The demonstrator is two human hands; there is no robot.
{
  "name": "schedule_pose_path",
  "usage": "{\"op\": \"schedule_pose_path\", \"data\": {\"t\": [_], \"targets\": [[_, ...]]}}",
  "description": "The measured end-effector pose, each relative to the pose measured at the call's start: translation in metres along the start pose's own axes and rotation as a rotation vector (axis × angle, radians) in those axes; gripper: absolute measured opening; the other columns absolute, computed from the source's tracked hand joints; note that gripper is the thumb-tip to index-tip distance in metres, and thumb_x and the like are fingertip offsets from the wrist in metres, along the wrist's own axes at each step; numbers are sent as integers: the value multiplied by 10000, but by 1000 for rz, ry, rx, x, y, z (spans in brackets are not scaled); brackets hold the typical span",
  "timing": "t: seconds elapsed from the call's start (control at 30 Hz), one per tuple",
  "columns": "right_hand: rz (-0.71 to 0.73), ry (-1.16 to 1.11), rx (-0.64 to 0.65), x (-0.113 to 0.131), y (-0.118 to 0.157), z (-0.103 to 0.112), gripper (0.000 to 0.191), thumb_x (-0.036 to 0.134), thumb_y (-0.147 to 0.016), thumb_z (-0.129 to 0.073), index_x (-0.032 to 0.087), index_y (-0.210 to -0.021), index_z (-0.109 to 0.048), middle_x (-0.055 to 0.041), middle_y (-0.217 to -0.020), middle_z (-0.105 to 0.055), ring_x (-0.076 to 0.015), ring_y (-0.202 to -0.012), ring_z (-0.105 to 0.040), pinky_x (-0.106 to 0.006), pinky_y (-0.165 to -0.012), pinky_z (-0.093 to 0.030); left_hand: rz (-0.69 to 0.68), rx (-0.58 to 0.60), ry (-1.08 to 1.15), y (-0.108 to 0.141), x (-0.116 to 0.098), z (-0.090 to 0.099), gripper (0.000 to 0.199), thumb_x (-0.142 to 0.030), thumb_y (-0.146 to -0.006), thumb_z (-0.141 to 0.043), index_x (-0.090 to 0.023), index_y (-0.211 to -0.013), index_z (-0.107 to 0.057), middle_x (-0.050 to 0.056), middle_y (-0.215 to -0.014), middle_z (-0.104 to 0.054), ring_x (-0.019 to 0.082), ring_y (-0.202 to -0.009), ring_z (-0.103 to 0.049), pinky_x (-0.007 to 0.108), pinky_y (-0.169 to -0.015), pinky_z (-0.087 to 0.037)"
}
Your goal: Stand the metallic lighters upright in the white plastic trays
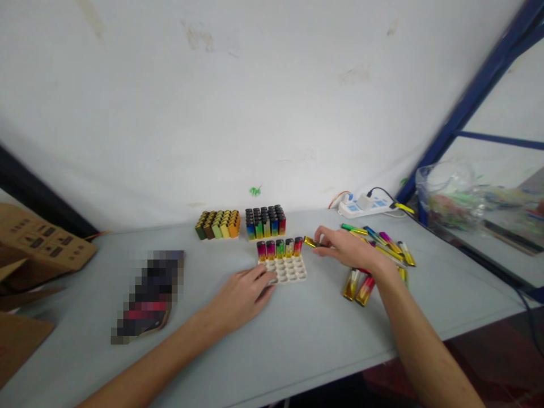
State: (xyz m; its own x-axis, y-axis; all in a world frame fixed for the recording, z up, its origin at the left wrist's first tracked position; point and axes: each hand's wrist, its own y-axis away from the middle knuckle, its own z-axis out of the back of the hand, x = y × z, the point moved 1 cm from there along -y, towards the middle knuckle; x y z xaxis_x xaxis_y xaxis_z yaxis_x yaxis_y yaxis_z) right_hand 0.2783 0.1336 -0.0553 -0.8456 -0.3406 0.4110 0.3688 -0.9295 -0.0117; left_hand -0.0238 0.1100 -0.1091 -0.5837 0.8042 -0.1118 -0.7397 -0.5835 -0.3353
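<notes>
In the head view, a white tray point(291, 273) with rows of small pockets lies on the table. Several colourful lighters point(279, 249) with black tops stand upright along its back row. My left hand point(250, 288) has its fingers closed on the tray's front left corner, partly covering it. To the right of the tray, my right hand point(340, 247) pinches a lighter point(311, 242) whose gold end points left; its other end is hidden by the fingers. Loose lighters point(389, 245) lie scattered beyond and beneath the right forearm, some near the wrist point(357, 287).
Against the wall stand a block of gold-topped lighters point(218, 224) and a block of black-topped ones point(266, 221). A power strip point(366, 205) with cables sits at the back right. A pixelated dark object point(151, 294) and cardboard boxes point(42, 238) are on the left.
</notes>
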Motion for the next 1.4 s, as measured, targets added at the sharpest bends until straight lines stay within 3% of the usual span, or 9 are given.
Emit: {"op": "schedule_pose_path", "data": {"t": [0.13, 0.33, 0.6, 0.87, 1.07, 1.23, 1.4], "targets": [[106, -14, -102, 13, -3, 5, 279, 455, -1001, -540, 231, -1124, -652, -19, -832, -716, -160, -696, -618, -272, -702, -454, 1, -4, -10, 1, 1, -3, 182, -238, -1002, -529, -209, -1147, -634, 64, -1061, -682, 208, -912, -708, 329, -842, -592], [162, -26, -195, 27, -9, 2, 163, 332, -939, -641, 194, -1004, -700, 28, -674, -609, -121, -576, -518, -230, -583, -387, 3, -46, 30, 1, 3, -9, 210, -240, -1031, -508, -195, -1175, -655, 67, -1078, -688, 209, -981, -703, 360, -913, -600], [318, -137, -273, 40, -13, -14, 288, 472, -955, -626, 203, -1032, -693, -14, -784, -663, -145, -659, -592, -259, -647, -463, -117, -55, 69, 4, -1, -16, 322, -140, -1033, -458, -198, -1327, -577, 73, -1144, -676, 207, -1125, -654, 387, -1020, -571], [350, -182, -393, 69, -24, -48, 258, 433, -994, -582, 231, -1139, -650, -57, -974, -714, -171, -767, -660, -302, -763, -531, -171, 2, 26, -1, -18, 5, 344, -41, -987, -430, -153, -1274, -583, 91, -1172, -684, 232, -1165, -643, 397, -1068, -535], [274, -123, -374, 78, -29, -62, 252, 425, -1009, -553, 260, -1191, -614, -72, -1129, -719, -199, -855, -696, -319, -766, -547, -164, 7, 47, 0, -19, 5, 341, -52, -983, -457, -155, -1282, -584, 92, -1201, -679, 228, -1187, -625, 376, -1060, -530], [405, -182, -332, 79, -26, -59, 222, 352, -1035, -515, 251, -1207, -612, -65, -1144, -708, -198, -980, -680, -323, -886, -530, -156, 20, 44, 0, -18, 3, 305, -64, -989, -472, -169, -1246, -599, 85, -1187, -681, 226, -1153, -633, 374, -1052, -527], [476, -205, -251, 81, -24, -55, 223, 336, -1049, -479, 231, -1193, -614, -74, -1115, -690, -197, -1005, -658, -324, -909, -516, -175, -5, 8, 0, -17, 2, 304, -71, -1003, -457, -144, -1265, -592, 95, -1195, -686, 228, -1145, -643, 379, -1035, -539]]}}
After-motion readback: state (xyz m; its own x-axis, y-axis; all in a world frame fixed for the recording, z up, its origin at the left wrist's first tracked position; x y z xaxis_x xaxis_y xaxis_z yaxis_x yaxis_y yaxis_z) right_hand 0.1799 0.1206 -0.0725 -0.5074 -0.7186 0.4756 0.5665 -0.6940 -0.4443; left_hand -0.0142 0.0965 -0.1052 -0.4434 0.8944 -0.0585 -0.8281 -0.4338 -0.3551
